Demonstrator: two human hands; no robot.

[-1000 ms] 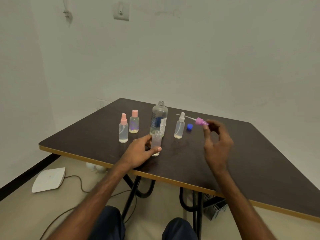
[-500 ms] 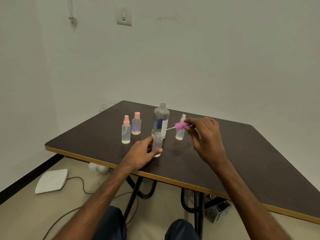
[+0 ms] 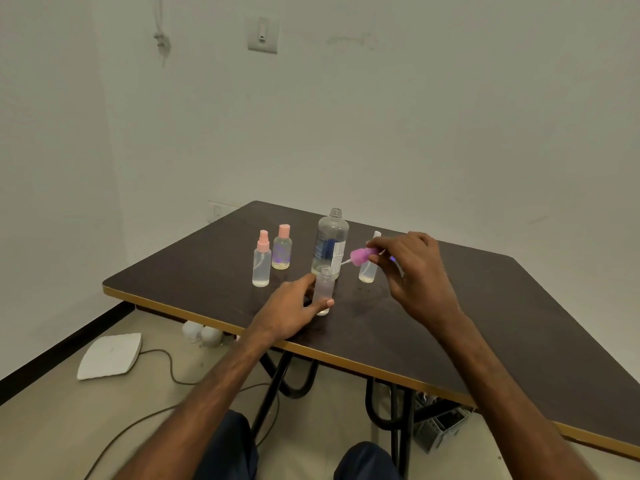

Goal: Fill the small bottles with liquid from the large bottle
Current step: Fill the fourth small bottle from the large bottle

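Leftward and lower than 1 second ago, the right hand [image 3: 412, 271] now holds the pink plastic spray cap [image 3: 362, 255] in front of the large clear bottle with the blue label [image 3: 329, 244]. Its fingers [image 3: 375, 244] pinch the cap, and the thin white tube on the cap slants down-left, its tip near the mouth of the small open clear bottle [image 3: 323, 289] but not inside it. That small bottle stands upright on the dark brown desk [image 3: 519, 323], near its front edge. The left hand [image 3: 291, 311] grips it, thumb and fingers curled round its lower half. The large bottle stands uncapped just behind it. To the left stand 2 small clear bottles with pink tops [image 3: 261, 263] [image 3: 282, 249]. A small white-topped bottle [image 3: 367, 274] is partly hidden behind the right hand.
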